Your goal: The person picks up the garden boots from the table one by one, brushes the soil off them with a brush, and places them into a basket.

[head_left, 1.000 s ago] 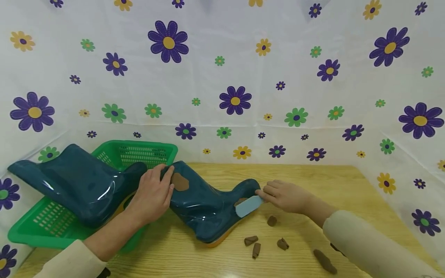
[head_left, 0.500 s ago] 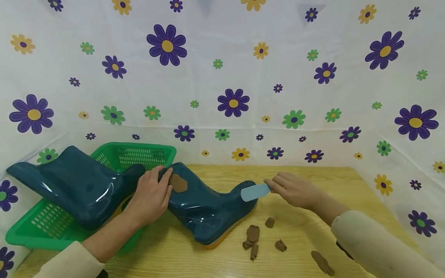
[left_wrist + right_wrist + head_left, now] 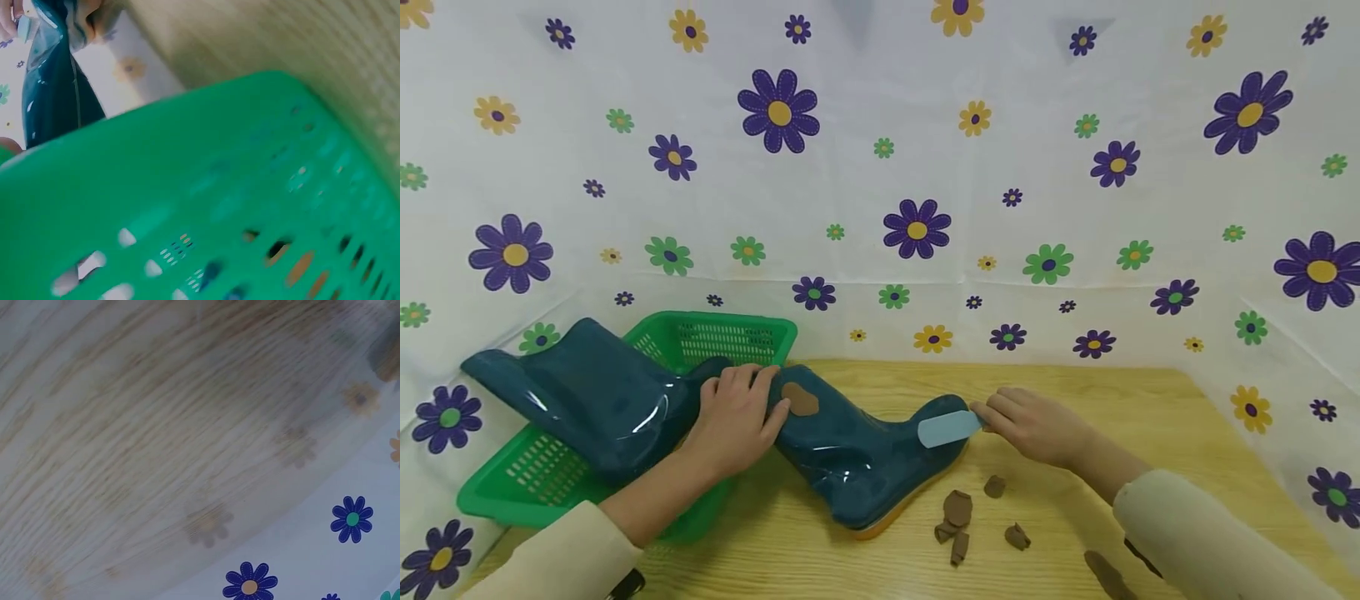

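Note:
A dark teal rain boot (image 3: 850, 450) lies on its side on the wooden table, its toe to the right. A brown clay-like patch (image 3: 801, 399) sticks to its shaft. My left hand (image 3: 737, 421) grips the boot at the top of the shaft. In my right hand (image 3: 1033, 425) I pinch one end of a light blue flat scraper (image 3: 947, 428), whose blade overlaps the boot's foot. Several brown clay-like pieces (image 3: 957, 507) lie on the table in front of the toe. The left wrist view shows part of the boot (image 3: 53, 94) beyond green plastic.
At the left stands a green plastic basket (image 3: 512, 500) with a second teal boot (image 3: 602, 396) lying across it. A white flowered cloth (image 3: 850, 167) hangs behind and beside the wooden table (image 3: 1075, 383). A long brown piece (image 3: 1105, 573) lies near my right forearm.
The brown patch on the boot's foot has come off, and a flat brown piece now lies among the others on the table. The scraper has lifted and shifted slightly; my left hand stays put.

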`<state>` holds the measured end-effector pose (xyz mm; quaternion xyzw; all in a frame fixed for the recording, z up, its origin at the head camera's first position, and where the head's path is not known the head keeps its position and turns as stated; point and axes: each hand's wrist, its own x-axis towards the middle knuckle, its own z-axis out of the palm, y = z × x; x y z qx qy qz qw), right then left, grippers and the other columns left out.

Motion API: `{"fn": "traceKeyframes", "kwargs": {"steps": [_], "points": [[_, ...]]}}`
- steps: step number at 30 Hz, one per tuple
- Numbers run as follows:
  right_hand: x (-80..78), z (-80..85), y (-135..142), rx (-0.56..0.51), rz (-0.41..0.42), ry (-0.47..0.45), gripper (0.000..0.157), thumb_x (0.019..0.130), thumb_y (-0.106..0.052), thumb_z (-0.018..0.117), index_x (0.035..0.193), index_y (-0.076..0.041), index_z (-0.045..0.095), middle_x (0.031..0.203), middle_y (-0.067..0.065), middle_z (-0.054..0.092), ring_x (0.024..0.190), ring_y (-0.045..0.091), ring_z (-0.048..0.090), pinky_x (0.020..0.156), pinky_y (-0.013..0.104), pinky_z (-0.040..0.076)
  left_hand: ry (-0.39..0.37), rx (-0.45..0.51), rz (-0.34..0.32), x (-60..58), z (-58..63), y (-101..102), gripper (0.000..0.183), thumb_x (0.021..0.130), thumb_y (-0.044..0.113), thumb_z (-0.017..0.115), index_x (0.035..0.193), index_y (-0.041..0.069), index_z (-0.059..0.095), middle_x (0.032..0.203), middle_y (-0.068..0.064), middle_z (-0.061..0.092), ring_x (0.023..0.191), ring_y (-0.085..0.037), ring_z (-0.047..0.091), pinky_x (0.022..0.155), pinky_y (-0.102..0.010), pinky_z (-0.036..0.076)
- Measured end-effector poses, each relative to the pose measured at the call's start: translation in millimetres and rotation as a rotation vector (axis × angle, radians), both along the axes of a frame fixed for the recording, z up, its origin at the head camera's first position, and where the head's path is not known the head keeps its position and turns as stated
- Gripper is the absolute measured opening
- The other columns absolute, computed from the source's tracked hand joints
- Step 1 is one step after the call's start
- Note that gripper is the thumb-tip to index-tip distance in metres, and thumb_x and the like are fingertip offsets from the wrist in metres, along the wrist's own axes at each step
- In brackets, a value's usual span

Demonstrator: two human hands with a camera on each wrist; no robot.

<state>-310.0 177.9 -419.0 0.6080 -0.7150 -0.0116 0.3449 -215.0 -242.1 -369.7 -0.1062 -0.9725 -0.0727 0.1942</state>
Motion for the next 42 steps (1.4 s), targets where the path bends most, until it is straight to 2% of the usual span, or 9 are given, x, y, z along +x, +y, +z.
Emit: {"fn": "traceKeyframes", "kwargs": {"steps": [7, 10, 14, 18, 23, 27, 32, 34, 42], "points": [[3.0, -3.7, -1, -0.025, -0.022, -0.008, 0.051, 0.111, -0.029, 0.023, 0.116, 0.000, 0.065, 0.093, 0.005, 0.059, 0.080, 0.016, 0.053, 0.072, 0.026, 0.051, -0.192, -0.049, 0.072, -13.6, 19.6, 5, 0.048, 0.103, 0.029, 0.049, 0.131, -0.010, 0.052, 0.127, -0.028, 0.059, 0.117, -0.047, 0.055, 0.092, -0.066, 0.042], [4.2, -3.2, -1, -0.028, -0.024, -0.019, 0.050, 0.111, -0.028, 0.025, 0.116, 0.000, 0.065, 0.093, 0.005, 0.059, 0.080, 0.016, 0.054, 0.072, 0.026, 0.051, -0.344, -0.031, 0.109, -25.9, 28.7, 2, 0.041, 0.105, 0.031, 0.042, 0.110, -0.005, 0.062, 0.106, -0.022, 0.065, 0.100, -0.039, 0.061, 0.086, -0.062, 0.043], [4.4, -3.0, 1, -0.022, -0.022, -0.028, 0.049, 0.111, -0.028, 0.025, 0.117, 0.001, 0.065, 0.094, 0.005, 0.059, 0.081, 0.016, 0.054, 0.074, 0.026, 0.051, -0.525, 0.010, 0.134, -41.0, 42.9, -1, 0.041, 0.106, 0.033, 0.037, 0.084, 0.006, 0.059, 0.081, -0.012, 0.059, 0.083, -0.029, 0.060, 0.080, -0.055, 0.039], [6.3, -1.7, 4, -0.028, -0.047, -0.037, 0.053, 0.111, -0.029, 0.022, 0.118, 0.001, 0.065, 0.094, 0.005, 0.060, 0.082, 0.016, 0.055, 0.074, 0.026, 0.052, -0.584, 0.046, 0.102, -47.5, 56.3, 2, 0.036, 0.105, 0.029, 0.037, 0.084, 0.007, 0.056, 0.082, -0.011, 0.057, 0.084, -0.029, 0.058, 0.077, -0.050, 0.037], [11.6, 3.8, 2, -0.081, -0.053, -0.055, 0.049, 0.111, -0.028, 0.025, 0.118, 0.002, 0.064, 0.093, 0.005, 0.060, 0.080, 0.015, 0.056, 0.072, 0.026, 0.052, -0.598, 0.130, -0.021, -43.8, 77.9, 8, 0.033, 0.104, 0.022, 0.039, 0.075, 0.009, 0.049, 0.072, -0.005, 0.046, 0.066, -0.021, 0.047, 0.067, -0.036, 0.038], [19.1, 12.7, -10, -0.145, -0.041, -0.053, 0.049, 0.111, -0.028, 0.027, 0.120, 0.004, 0.064, 0.090, 0.004, 0.061, 0.076, 0.013, 0.056, 0.068, 0.023, 0.051, -0.536, 0.105, -0.123, -34.6, 96.5, 18, 0.025, 0.101, 0.014, 0.038, 0.080, 0.008, 0.048, 0.073, -0.005, 0.044, 0.065, -0.020, 0.041, 0.068, -0.036, 0.033], [30.5, 30.1, -32, -0.176, 0.005, -0.033, 0.050, 0.111, -0.029, 0.030, 0.124, 0.006, 0.063, 0.089, 0.004, 0.060, 0.074, 0.013, 0.055, 0.067, 0.023, 0.050, -0.277, -0.227, -0.264, -21.9, 113.8, 34, 0.019, 0.102, 0.016, 0.042, 0.095, 0.006, 0.056, 0.090, -0.009, 0.058, 0.085, -0.028, 0.049, 0.081, -0.049, 0.037], [35.9, 37.0, -42, -0.188, 0.031, -0.043, 0.048, 0.110, -0.029, 0.032, 0.125, 0.006, 0.063, 0.089, 0.005, 0.060, 0.074, 0.013, 0.054, 0.066, 0.022, 0.050, -0.180, -0.305, -0.320, -16.6, 116.6, 38, 0.018, 0.102, 0.018, 0.044, 0.101, 0.006, 0.057, 0.096, -0.008, 0.060, 0.092, -0.028, 0.049, 0.086, -0.050, 0.039], [44.8, 59.2, -77, -0.299, 0.061, -0.092, 0.044, 0.109, -0.027, 0.036, 0.125, 0.006, 0.060, 0.100, 0.009, 0.063, 0.085, 0.017, 0.060, 0.075, 0.023, 0.053, 0.048, -0.214, -0.531, -9.5, 107.7, 33, 0.010, 0.101, 0.014, 0.050, 0.093, 0.010, 0.053, 0.078, 0.000, 0.041, 0.076, -0.016, 0.037, 0.074, -0.034, 0.031]]}}
